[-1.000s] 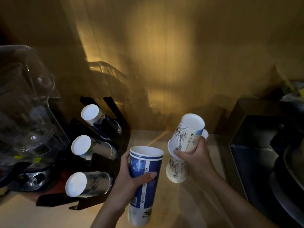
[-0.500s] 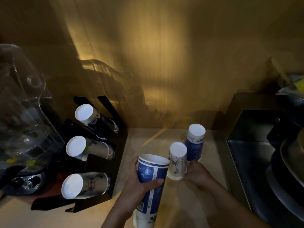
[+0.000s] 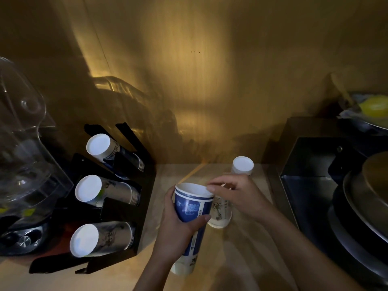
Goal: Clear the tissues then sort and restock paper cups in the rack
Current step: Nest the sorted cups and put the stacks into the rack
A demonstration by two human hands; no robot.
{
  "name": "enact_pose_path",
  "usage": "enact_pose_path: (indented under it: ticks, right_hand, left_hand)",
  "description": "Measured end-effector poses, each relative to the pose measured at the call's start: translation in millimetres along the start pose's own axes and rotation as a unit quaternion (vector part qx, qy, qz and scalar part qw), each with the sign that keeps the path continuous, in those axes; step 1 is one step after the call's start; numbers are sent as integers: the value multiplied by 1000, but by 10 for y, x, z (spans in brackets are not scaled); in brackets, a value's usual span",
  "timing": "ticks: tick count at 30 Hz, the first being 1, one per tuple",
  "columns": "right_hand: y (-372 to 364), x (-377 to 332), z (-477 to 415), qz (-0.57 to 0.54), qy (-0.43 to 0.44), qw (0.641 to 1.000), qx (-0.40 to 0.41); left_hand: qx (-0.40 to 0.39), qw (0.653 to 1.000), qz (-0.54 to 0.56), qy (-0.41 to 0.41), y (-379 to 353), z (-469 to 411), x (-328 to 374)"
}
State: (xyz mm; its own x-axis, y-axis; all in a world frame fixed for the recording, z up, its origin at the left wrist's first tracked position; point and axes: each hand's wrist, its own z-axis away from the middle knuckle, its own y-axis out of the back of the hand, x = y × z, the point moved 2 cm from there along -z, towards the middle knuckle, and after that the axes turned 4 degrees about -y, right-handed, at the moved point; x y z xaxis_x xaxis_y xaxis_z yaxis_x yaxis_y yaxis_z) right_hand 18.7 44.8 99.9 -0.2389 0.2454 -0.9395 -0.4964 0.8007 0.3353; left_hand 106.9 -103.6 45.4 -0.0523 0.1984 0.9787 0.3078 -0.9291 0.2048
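My left hand grips a tall stack of blue paper cups, mouth up, tilted over the counter. My right hand hovers just right of the stack's rim, its fingertips touching the top edge. Behind the stack stands an upside-down white cup stack with ink drawings, partly hidden. Another upside-down blue cup stack stands further back. The black cup rack at left holds three rows of cups lying sideways.
A clear blender jar on its base stands at far left. A metal sink with stacked pans lies at right. A yellow lemon sits in a bowl at far right. The wood wall is close behind.
My right hand set the white drawn cups upside down on the counter, let go, and came over to the rim of the blue stack. My left hand kept the blue stack.
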Motion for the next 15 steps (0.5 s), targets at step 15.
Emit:
enact_pose_path:
  ticks: [15]
  right_hand:
    - [-324,-227,-45,-142,1,984,-112]
  left_hand:
    - [-83,983,155,53,377,145,108]
